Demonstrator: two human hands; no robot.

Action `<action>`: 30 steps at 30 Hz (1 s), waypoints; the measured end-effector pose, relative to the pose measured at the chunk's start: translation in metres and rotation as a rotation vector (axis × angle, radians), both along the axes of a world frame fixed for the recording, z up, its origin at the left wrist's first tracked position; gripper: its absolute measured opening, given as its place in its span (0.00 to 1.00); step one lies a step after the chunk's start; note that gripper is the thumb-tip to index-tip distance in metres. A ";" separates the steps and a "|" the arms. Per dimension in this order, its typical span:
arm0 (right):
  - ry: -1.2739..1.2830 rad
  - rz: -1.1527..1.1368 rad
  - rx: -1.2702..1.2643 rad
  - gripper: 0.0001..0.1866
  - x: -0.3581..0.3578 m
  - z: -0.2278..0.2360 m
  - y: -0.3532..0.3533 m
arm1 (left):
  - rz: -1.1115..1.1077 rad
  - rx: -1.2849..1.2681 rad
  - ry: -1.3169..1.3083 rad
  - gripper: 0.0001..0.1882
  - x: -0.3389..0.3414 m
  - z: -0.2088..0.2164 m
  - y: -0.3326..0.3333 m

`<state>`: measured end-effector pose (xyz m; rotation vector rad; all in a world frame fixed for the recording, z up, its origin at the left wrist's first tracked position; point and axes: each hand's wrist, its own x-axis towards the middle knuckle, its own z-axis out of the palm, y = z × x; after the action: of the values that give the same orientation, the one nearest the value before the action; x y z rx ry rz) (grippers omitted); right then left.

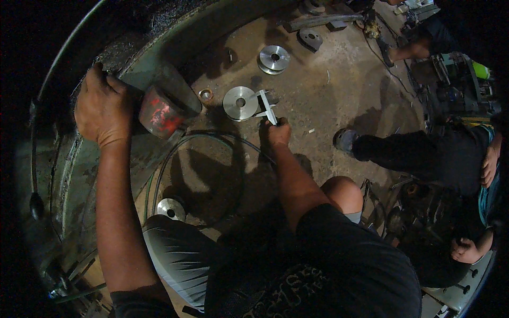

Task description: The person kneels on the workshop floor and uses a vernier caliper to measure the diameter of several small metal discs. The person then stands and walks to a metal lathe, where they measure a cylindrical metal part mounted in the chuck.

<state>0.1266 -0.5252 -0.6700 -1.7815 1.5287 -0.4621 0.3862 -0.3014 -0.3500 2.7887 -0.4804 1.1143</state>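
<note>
Calipers [270,109] of pale silver metal are held at their near end by the right hand [278,132], its fingers curled closed around them. Their jaws are directed at the right rim of a flat, round silver disc with a central hole [233,106]; whether it is touched cannot be told. The left hand [103,111] is rested on the grimy edge of a curved green metal machine [175,41]; its fingers are bent, and whether anything is pinched cannot be told. Between that hand and the disc are seen a stout steel cylinder patched with red paint [159,114] and a small copper-coloured ring [205,95]. A thin black hose [204,133] is looped across the stained brown floor [313,100]. Toward the floor's far edge are placed a silver grooved pulley [268,55], a dark round-topped plate [307,41] and a long steel bar [321,21]. The floor's right side is partly blocked by a co-worker's dark-clothed leg [392,148].
</note>
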 end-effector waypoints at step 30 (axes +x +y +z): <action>0.022 0.000 0.046 0.21 -0.001 -0.004 -0.002 | 0.009 0.022 -0.012 0.16 0.004 -0.001 0.000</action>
<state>0.1258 -0.5276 -0.6738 -1.7568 1.5426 -0.4050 0.3900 -0.3012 -0.3512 2.8075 -0.4841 1.1348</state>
